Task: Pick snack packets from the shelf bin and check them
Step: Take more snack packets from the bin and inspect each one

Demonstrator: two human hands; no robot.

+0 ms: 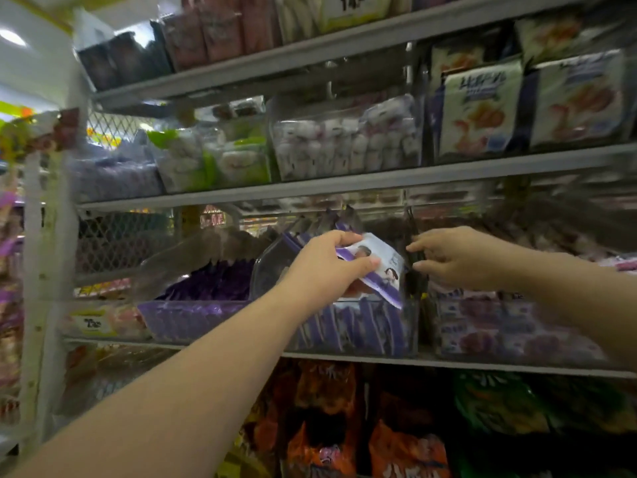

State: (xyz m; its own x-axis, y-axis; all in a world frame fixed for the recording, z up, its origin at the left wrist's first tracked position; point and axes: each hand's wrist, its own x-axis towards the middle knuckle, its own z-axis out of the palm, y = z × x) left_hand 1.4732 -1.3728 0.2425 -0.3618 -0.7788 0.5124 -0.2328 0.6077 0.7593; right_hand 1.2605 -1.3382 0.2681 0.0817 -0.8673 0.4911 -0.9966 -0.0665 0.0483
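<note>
Head view: the left hand pinches a purple-and-white snack packet above the clear shelf bin, while the right hand reaches the bin's right edge, its grip unclear.

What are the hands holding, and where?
The left hand pinches a snack packet by its upper edge. Whether the right hand holds anything cannot be told.

shelf: grey metal | on it: clear bin of purple packets
</note>
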